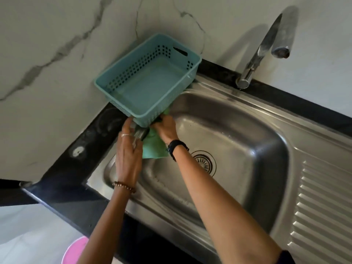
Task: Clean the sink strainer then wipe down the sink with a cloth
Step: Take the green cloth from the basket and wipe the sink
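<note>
A steel sink (238, 134) is set into a black counter. Its round strainer (204, 162) sits in the drain, partly behind my right forearm. A teal perforated basket (148, 80) stands tilted over the sink's back left corner. My left hand (129, 151) reaches to the basket's near corner, with straight fingertips touching its bottom edge. My right hand (166, 128) grips a green cloth (154, 148) and presses it on the sink rim just under the basket. Part of the cloth is hidden beneath the basket.
A chrome tap (266, 48) rises at the back right, its spout over the basin. A ribbed draining board (323, 206) lies to the right. Marble wall panels close the corner behind. The black counter (76, 168) runs along the left, and a pink bucket (74, 250) stands below.
</note>
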Motion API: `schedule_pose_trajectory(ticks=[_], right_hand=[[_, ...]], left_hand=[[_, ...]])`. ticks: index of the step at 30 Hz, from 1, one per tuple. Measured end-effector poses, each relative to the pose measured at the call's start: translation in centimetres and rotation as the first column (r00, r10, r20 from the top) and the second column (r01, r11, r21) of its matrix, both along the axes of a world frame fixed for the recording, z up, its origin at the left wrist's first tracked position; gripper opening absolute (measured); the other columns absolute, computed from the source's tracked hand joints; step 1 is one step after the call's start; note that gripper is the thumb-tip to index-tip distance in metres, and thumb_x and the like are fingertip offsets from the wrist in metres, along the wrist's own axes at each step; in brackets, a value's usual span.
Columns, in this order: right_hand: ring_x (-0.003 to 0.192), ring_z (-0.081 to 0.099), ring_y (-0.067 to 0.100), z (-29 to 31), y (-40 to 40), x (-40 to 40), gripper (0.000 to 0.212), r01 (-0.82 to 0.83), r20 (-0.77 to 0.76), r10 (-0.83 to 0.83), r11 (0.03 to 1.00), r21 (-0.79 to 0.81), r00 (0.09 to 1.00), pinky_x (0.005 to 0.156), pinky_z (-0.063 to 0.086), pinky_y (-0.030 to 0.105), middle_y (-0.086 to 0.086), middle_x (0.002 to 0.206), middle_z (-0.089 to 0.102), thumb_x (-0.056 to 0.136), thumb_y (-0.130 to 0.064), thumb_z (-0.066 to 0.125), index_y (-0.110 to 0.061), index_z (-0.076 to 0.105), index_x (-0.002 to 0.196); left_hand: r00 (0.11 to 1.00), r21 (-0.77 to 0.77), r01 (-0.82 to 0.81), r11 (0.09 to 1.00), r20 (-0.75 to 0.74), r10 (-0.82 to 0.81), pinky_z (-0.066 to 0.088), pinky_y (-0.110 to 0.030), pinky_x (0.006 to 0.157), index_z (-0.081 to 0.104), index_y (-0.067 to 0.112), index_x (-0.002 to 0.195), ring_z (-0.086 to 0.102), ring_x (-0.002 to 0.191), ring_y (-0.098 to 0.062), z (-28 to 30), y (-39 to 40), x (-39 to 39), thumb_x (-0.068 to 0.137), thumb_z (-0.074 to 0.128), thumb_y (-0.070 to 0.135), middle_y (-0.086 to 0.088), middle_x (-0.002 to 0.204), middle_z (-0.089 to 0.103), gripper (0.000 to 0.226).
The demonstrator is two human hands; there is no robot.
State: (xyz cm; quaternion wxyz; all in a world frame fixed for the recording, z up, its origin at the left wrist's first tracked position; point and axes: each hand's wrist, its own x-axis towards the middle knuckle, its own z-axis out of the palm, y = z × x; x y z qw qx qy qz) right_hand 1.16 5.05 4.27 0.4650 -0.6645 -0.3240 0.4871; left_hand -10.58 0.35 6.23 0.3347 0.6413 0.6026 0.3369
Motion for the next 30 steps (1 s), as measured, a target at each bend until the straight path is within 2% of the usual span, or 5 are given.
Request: schedule_pose_trajectory(ticks=[6,12,18,24,30], right_hand=[[0.099,0.061,0.029,1.1,-1.1,-1.4,0.035,0.007,-0.119,-0.012,0.999,-0.039,0.993,0.064,0.048,0.01,0.025,0.116,0.063,0.077,0.009,0.064,0.009,0.059,0.112],[0.112,0.058,0.033,1.0,-1.2,-2.1,0.037,0.031,-0.114,-0.038,0.998,-0.058,0.993,0.074,0.048,0.014,0.024,0.119,0.062,0.078,0.007,0.063,0.008,0.059,0.115],[0.09,0.058,0.015,1.4,-1.8,-3.1,0.03,-0.072,-0.04,0.067,0.988,-0.136,0.997,0.06,0.042,0.003,0.017,0.114,0.066,0.079,0.002,0.064,0.0,0.066,0.108],[0.081,0.057,0.015,1.2,-3.1,-4.6,0.027,-0.189,0.052,0.202,0.963,-0.191,0.978,0.049,0.039,0.0,0.016,0.111,0.067,0.08,-0.002,0.063,-0.004,0.067,0.108],[0.088,0.055,0.009,1.4,-3.8,-5.1,0.026,-0.238,0.062,0.258,0.944,-0.228,0.964,0.056,0.036,-0.004,0.013,0.11,0.068,0.079,-0.001,0.064,-0.003,0.068,0.104]], left_hand=[[0.919,0.214,0.071,0.974,-0.394,0.019,0.046,-0.044,0.078,0.051,0.014,0.124,0.05,0.107,-0.035,2.0,3.1,-1.3,0.084,0.059,0.018,-0.015,0.116,0.053,0.041],[0.758,0.268,0.456,0.848,-0.617,-0.212,0.018,-0.053,0.114,0.059,0.006,0.117,0.038,0.133,-0.036,4.1,8.6,-1.9,0.079,0.065,0.008,-0.018,0.129,0.056,0.039],[0.723,0.286,0.566,0.773,-0.624,-0.297,0.023,-0.049,0.114,0.069,0.004,0.093,0.058,0.098,-0.035,4.4,11.7,0.1,0.074,0.069,0.015,-0.016,0.089,0.067,0.022],[0.696,0.325,0.587,0.741,-0.67,-0.258,0.032,-0.036,0.09,0.064,0.013,0.103,0.05,0.098,-0.03,3.8,13.6,2.3,0.084,0.057,0.03,-0.009,0.095,0.066,0.027],[0.629,0.252,0.6,0.759,-0.735,-0.253,0.026,-0.037,0.105,0.057,0.016,0.115,0.045,0.108,-0.028,3.6,14.1,2.9,0.087,0.053,0.034,-0.007,0.106,0.062,0.034]])
